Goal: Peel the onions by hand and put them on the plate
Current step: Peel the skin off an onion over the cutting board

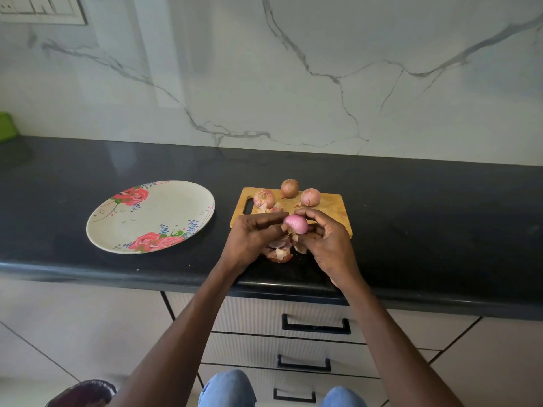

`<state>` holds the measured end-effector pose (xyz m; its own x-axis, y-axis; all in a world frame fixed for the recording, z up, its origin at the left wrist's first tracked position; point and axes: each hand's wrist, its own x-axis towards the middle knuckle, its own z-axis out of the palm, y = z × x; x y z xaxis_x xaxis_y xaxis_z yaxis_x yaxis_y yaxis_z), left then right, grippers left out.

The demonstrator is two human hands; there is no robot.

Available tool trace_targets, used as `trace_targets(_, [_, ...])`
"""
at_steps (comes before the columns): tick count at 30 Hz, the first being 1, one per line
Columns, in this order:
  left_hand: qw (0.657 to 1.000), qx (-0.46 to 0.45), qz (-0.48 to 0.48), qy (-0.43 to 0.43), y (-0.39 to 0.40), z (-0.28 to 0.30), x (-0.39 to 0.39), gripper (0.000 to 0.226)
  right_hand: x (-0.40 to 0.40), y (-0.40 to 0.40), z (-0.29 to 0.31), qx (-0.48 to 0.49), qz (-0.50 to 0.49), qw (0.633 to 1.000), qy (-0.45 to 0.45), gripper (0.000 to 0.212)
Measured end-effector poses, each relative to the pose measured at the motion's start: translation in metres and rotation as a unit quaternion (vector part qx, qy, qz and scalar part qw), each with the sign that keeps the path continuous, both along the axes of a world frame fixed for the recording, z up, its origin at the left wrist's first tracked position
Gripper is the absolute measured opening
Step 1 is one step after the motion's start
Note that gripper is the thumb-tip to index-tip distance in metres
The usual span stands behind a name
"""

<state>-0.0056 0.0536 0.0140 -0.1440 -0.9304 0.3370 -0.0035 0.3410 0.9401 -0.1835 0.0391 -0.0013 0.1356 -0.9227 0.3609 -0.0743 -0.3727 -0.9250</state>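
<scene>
Both hands hold one pink, mostly peeled onion just above the near edge of the wooden cutting board. My left hand grips its left side and my right hand curls over its right side and top. Loose brown skins lie on the counter right below the hands. Three unpeeled onions sit at the board's far end: one at the left, one in the middle, one at the right. The flowered plate lies to the left with nothing on it.
The black counter runs along a marble wall. A green object shows at the far left edge. Drawers with black handles are below the counter front. A dark rounded object sits at the bottom left on the floor.
</scene>
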Motion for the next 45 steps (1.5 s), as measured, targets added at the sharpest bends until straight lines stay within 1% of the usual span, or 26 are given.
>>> trace_targets(7, [1.000, 0.008, 0.015, 0.000, -0.003, -0.003, 0.001, 0.034, 0.000, -0.001, -0.002, 0.009, 0.002, 1.000, 0.001, 0.044])
trace_targets(14, [0.999, 0.018, 0.031, 0.004, -0.006, -0.005, 0.002, 0.029, 0.000, -0.001, -0.003, -0.009, -0.008, 1.000, 0.010, 0.043])
trace_targets(18, [0.999, 0.028, 0.037, 0.001, -0.007, -0.006, 0.002, 0.028, 0.003, -0.001, -0.002, -0.011, -0.012, 1.000, 0.023, 0.045])
trace_targets(23, [0.996, 0.008, 0.085, -0.021, -0.012, -0.009, 0.001, 0.036, 0.005, -0.002, -0.003, -0.004, -0.012, 1.000, 0.024, 0.046])
trace_targets(26, [0.996, 0.000, 0.083, -0.021, -0.010, -0.009, -0.001, 0.032, 0.004, -0.003, -0.004, 0.005, -0.016, 1.000, 0.020, 0.042])
trace_targets(30, [0.996, -0.025, 0.079, -0.020, -0.007, -0.009, -0.002, 0.030, 0.000, -0.005, -0.004, 0.035, -0.015, 0.999, -0.017, 0.039])
trace_targets(32, [0.996, -0.050, 0.067, -0.033, -0.007, -0.008, -0.001, 0.025, -0.002, -0.005, -0.003, 0.049, -0.016, 0.998, -0.036, 0.036])
trace_targets(34, [0.994, -0.070, 0.063, -0.049, -0.007, -0.007, 0.000, 0.024, -0.002, -0.003, -0.002, 0.061, -0.012, 0.997, -0.048, 0.037])
trace_targets(37, [0.994, -0.058, 0.071, -0.053, -0.009, -0.009, 0.001, 0.027, 0.000, 0.000, 0.004, 0.074, -0.003, 0.995, -0.064, 0.044])
trace_targets(38, [0.993, -0.062, 0.073, -0.065, -0.011, -0.010, 0.002, 0.027, 0.000, 0.001, 0.006, 0.080, 0.000, 0.995, -0.067, 0.043])
trace_targets(41, [0.988, -0.080, 0.083, -0.098, -0.014, -0.013, 0.002, 0.024, 0.000, 0.001, 0.007, 0.091, 0.011, 0.994, -0.054, 0.037])
trace_targets(43, [0.988, -0.081, 0.088, -0.094, -0.012, -0.010, -0.001, 0.024, 0.001, 0.001, 0.007, 0.082, 0.019, 0.996, -0.043, 0.041])
trace_targets(45, [0.983, -0.083, 0.102, -0.126, -0.009, -0.008, -0.005, 0.028, 0.003, 0.001, 0.005, 0.055, 0.019, 0.998, -0.020, 0.046])
